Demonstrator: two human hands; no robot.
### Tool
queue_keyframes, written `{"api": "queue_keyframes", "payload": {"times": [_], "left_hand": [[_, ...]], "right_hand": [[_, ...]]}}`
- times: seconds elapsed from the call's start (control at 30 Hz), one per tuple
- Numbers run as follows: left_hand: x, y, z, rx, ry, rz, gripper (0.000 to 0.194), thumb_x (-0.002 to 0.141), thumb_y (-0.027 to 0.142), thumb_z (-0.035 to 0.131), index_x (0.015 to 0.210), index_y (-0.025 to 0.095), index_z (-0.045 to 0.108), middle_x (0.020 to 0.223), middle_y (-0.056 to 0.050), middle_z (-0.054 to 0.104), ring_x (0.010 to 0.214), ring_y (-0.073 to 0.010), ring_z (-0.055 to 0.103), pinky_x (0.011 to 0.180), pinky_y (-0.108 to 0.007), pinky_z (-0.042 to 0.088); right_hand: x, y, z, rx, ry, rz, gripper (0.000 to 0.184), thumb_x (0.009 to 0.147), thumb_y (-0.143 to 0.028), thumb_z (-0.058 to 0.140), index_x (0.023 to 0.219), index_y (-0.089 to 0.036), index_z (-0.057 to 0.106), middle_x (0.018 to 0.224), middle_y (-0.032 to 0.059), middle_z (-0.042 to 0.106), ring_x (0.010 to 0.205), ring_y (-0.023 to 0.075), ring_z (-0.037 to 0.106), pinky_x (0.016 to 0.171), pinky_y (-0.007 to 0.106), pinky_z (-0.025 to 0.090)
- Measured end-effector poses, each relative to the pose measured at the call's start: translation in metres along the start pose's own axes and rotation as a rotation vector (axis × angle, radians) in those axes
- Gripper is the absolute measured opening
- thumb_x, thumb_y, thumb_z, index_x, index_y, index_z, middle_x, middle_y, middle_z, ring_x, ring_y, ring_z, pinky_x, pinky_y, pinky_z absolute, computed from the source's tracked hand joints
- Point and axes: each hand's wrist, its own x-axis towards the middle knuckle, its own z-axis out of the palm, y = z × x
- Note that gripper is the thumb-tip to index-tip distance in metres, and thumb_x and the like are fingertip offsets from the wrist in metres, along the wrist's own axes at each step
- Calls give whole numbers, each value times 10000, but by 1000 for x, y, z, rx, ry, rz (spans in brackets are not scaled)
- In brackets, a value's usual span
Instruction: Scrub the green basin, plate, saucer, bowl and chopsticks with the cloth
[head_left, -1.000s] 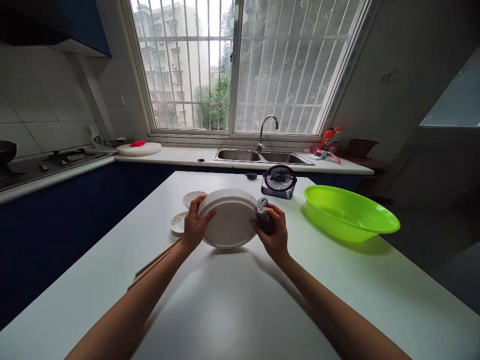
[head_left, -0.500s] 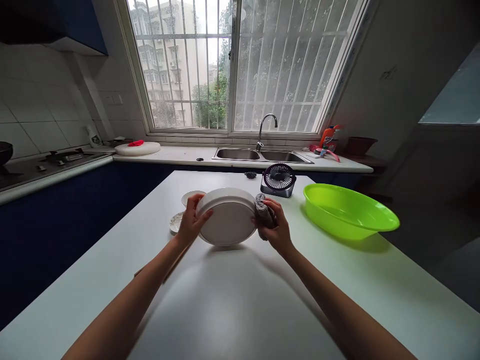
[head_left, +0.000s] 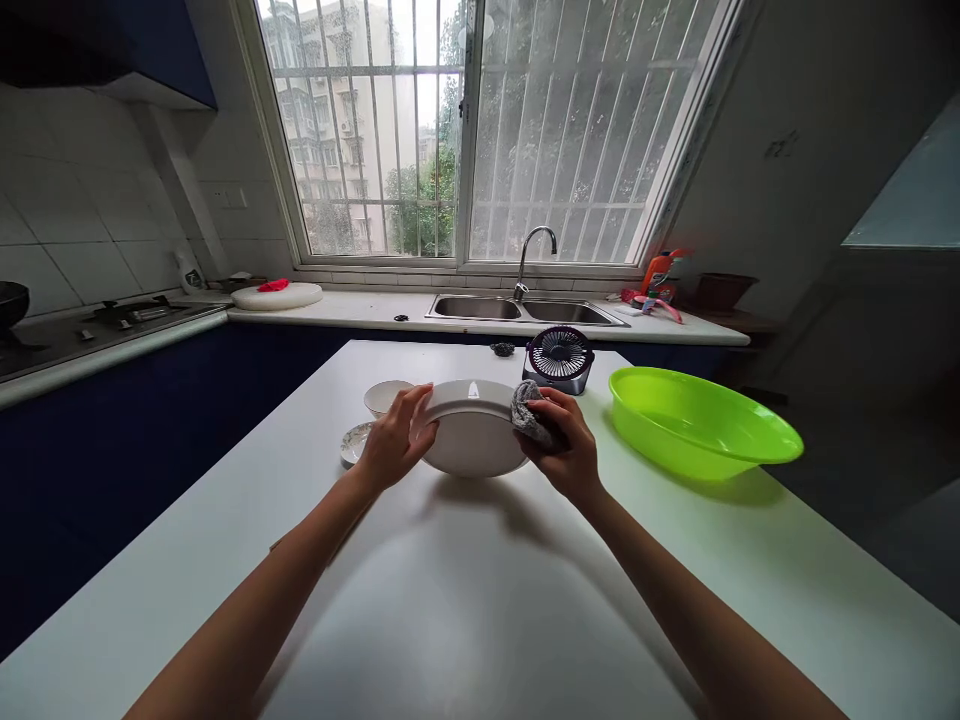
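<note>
While the left hand (head_left: 396,440) grips the near left edge of the white plate (head_left: 472,440) with curled fingers, the right hand (head_left: 568,447) clenches a grey cloth (head_left: 526,412) against its right rim, holding it tilted above the tabletop (head_left: 465,600). Just behind stand a small bowl (head_left: 384,396), a saucer (head_left: 355,441) and a dark fan (head_left: 559,360); a green basin (head_left: 701,425) sits to the right.

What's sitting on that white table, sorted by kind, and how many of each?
White dishes: 3 – big plate held in both hands, bowl, small saucer
Green basins: 1
Desk fans: 1
Grey cloths: 1, in the right hand
Total: 6
</note>
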Motion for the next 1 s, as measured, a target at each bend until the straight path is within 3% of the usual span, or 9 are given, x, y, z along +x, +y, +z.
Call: {"api": "queue_keyframes", "payload": {"times": [0.1,0.23,0.4,0.7,1.0], "left_hand": [[4,9,-3,90,-6,58,502,953,303,485,1431,239,348,1305,-123,570,1050,-240,662,745,-356,595],[10,21,-6,171,8,182,579,958,408,529,1469,241,314,1354,-140,556,1196,-277,609,859,-395,587],[15,30,-3,300,48,285,638,937,502,542,1465,206,341,1313,-164,605,1170,-300,624,879,-410,571],[16,36,-3,427,20,307,573,977,507,446,1436,165,417,1287,-166,630,1120,-286,633,839,-389,551],[14,42,-4,440,44,303,500,993,473,429,1354,130,479,1080,-131,675,926,-246,646,685,-337,524]], "right_hand": [[5,-5,-3,2,-48,-41,425,805,-174,713,1206,-276,615,1241,110,555,1129,274,607,920,435,552],[9,-14,-4,7,-105,-94,477,804,-134,682,1247,-288,596,1262,112,537,1159,282,588,932,438,548],[10,-24,-2,-3,-164,-160,516,820,-106,639,1292,-302,567,1290,115,511,1184,285,575,933,435,554],[10,-24,-1,-46,-172,-201,528,852,-108,609,1332,-317,547,1330,114,501,1214,291,568,958,461,556],[11,-23,-7,-116,-267,-242,540,908,-179,609,1426,-293,506,1467,152,438,1319,342,495,1033,521,497]]}}
